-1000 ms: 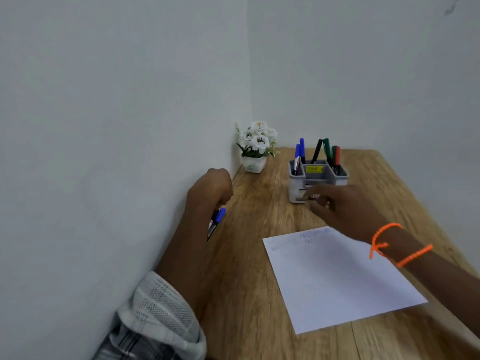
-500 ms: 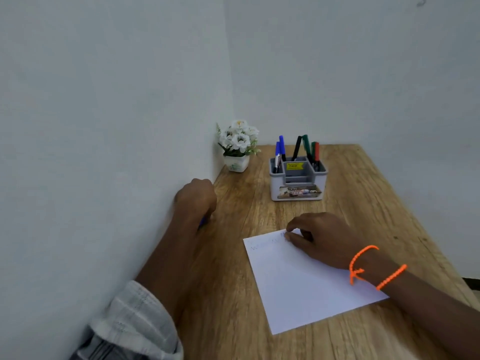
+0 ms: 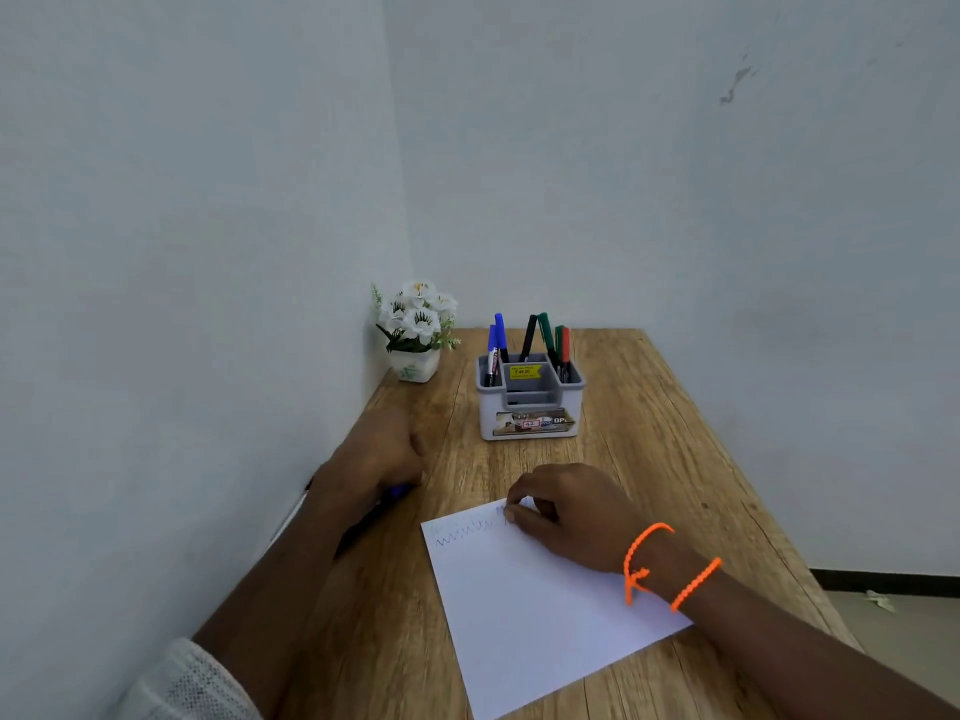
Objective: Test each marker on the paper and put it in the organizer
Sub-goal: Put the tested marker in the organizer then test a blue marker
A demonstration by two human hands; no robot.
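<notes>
A white sheet of paper [image 3: 540, 621] lies on the wooden table [image 3: 649, 459], with faint zigzag scribbles [image 3: 467, 533] near its far edge. My right hand [image 3: 571, 514] sits on that far edge, its curled fingers pinching the paper. My left hand [image 3: 376, 459] is left of the paper by the wall and grips a blue marker [image 3: 397, 492], which is mostly hidden and blurred. Behind the paper stands the grey and white organizer [image 3: 488, 407]. It holds blue markers [image 3: 498, 337], a black one [image 3: 529, 335], green ones [image 3: 544, 330] and a red one [image 3: 565, 343].
A small white pot of white flowers [image 3: 415, 363] stands in the back left corner. Walls close off the table on the left and at the back. The table's right edge [image 3: 727, 459] drops to the floor.
My right hand has drawn back from the organizer to the paper's far edge. My left hand has stayed by the wall with the marker. The camera has tilted.
</notes>
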